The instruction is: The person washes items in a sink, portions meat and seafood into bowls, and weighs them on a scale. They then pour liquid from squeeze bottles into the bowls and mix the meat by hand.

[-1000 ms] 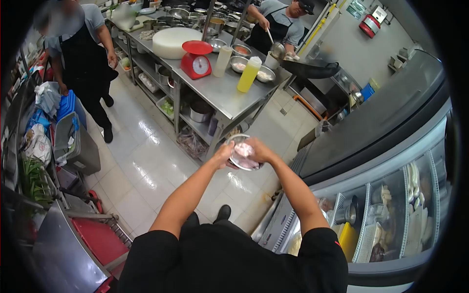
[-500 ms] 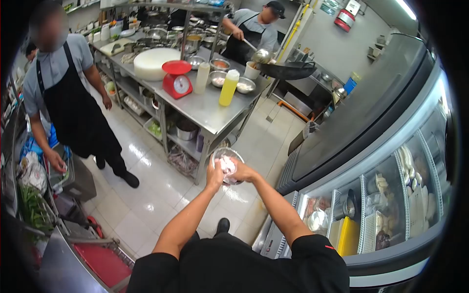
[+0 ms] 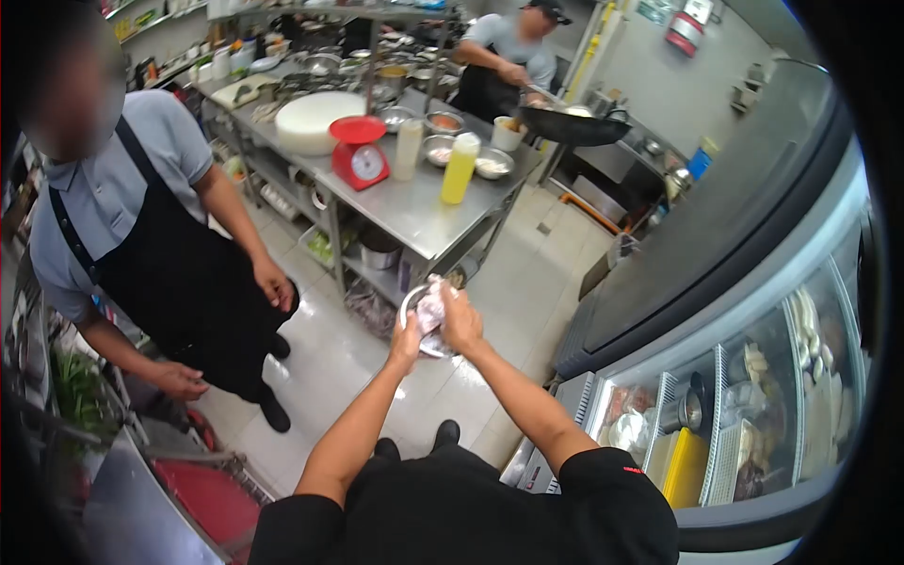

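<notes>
A round metal bowl [image 3: 409,303] is held out in front of me above the floor. My left hand [image 3: 405,344] grips its left side. Pale pink pieces, perhaps raw meat [image 3: 432,309], are in the bowl. My right hand [image 3: 462,322] is closed on some of them at the bowl's right side, and part of the pieces rises above the rim. The hands hide much of the bowl's inside.
A person in a black apron [image 3: 179,282] stands close at the left. Ahead is a steel table [image 3: 414,221] with a red scale [image 3: 359,155] and a yellow bottle [image 3: 460,169]. Another person [image 3: 508,61] holds a wok [image 3: 574,125]. A glass-lidded refrigerator [image 3: 697,367] stands right.
The person at the left has come nearer. My right hand has lifted some pale pieces toward the rim. The far person's ladle has moved from beside the wok to over it.
</notes>
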A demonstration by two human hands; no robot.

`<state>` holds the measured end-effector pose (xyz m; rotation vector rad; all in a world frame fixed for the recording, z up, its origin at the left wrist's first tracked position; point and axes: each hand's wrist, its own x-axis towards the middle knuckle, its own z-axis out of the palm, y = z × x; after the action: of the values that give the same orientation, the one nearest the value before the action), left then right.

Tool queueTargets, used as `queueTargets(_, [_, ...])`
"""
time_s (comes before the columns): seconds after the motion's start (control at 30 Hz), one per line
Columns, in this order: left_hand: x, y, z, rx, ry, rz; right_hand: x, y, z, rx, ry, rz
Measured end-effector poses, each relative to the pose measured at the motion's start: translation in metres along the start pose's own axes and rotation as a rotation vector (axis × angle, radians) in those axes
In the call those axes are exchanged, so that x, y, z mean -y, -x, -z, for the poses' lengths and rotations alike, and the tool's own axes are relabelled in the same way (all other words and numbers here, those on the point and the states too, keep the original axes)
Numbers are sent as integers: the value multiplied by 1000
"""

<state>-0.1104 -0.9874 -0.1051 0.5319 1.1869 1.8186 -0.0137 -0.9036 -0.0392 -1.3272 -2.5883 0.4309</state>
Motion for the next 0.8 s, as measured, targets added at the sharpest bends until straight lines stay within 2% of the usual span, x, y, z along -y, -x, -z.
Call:
queueTargets(0.03, [-2,-2,3,-31,-9,-18,9,1,2,26,-3,25])
queueTargets(0.1, [-12,-8,14,-94,-9,-39,22,3,6,-50,-159,264])
queueTargets(0.2, [-22,-13,46,-156,77,-44,26,-17,2,260,-467,605])
queueTargets(0.27, [-31,-17,65,-173,70,-66,46,-22,2,258,-554,613])
queueTargets(0.33, [-43,-11,75,-158,62,-51,64,-27,2,57,-514,345])
queueTargets(0.37, [-48,-15,77,-116,55,-33,69,-36,-4,-24,-327,453])
queueTargets(0.4, [-47,-18,80,-106,39,-17,73,-44,-17,-10,-440,531])
queueTargets(0.43, [-40,-22,84,-83,18,-2,75,-56,-28,158,-375,548])
queueTargets(0.47, [-56,-14,77,-115,87,135,81,-61,-38,284,-413,511])
queueTargets(0.5, [-59,-13,78,-122,171,154,69,-78,-78,211,-576,660])
queueTargets(0.53, [-52,-17,81,-114,175,92,63,-87,-97,257,-603,722])
queueTargets(0.57, [-59,-12,76,-141,148,144,67,-83,-80,404,-627,727])
queueTargets(0.6, [-41,-18,87,-93,117,94,68,-84,-70,513,-601,776])
queueTargets(0.63, [-45,-11,78,-129,105,166,62,-87,-72,580,-633,829])
queueTargets(0.67, [-54,-3,69,-172,90,240,60,-85,-63,578,-455,830])
queueTargets(0.73, [-33,-6,65,-189,137,221,49,-83,-60,541,-449,841])
queueTargets(0.8, [3,-18,66,-271,220,90,36,-87,-55,500,-414,899])
